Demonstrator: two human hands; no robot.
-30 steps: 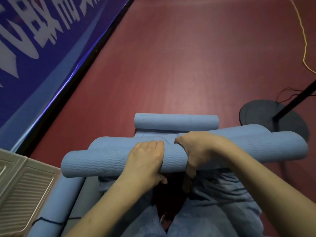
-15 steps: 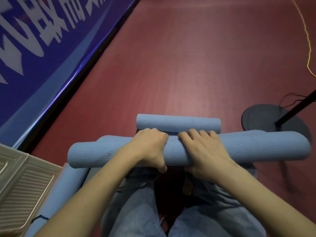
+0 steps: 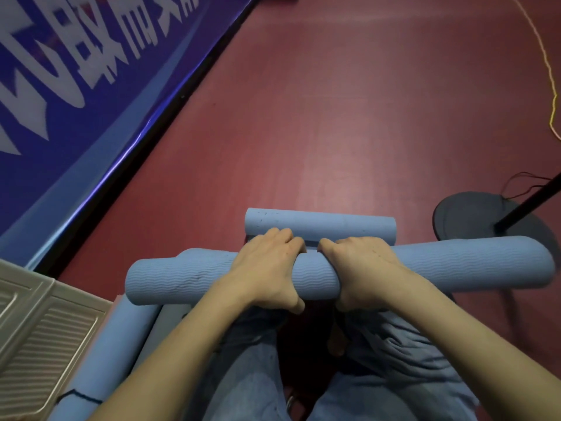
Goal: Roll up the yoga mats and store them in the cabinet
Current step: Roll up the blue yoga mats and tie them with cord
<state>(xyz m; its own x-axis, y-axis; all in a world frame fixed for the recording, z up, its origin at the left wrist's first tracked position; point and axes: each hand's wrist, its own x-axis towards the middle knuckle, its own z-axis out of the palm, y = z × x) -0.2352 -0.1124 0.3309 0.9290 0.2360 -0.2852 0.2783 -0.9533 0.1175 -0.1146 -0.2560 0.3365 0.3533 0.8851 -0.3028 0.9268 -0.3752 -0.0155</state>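
Since half a second earlier the right hand (image 3: 361, 268) had curled its fingers down over the rolled blue yoga mat (image 3: 188, 278), so both it and the left hand (image 3: 267, 268) clenched around the roll side by side at its middle. The mat lay crosswise above the person's knees in jeans (image 3: 394, 360), just in front of a second, shorter rolled mat (image 3: 334, 226) on the red floor (image 3: 334, 117). Another blue roll (image 3: 115, 344) lay at lower left beside a beige ribbed panel (image 3: 39, 338), and a black stand base (image 3: 473, 220) sat at right.
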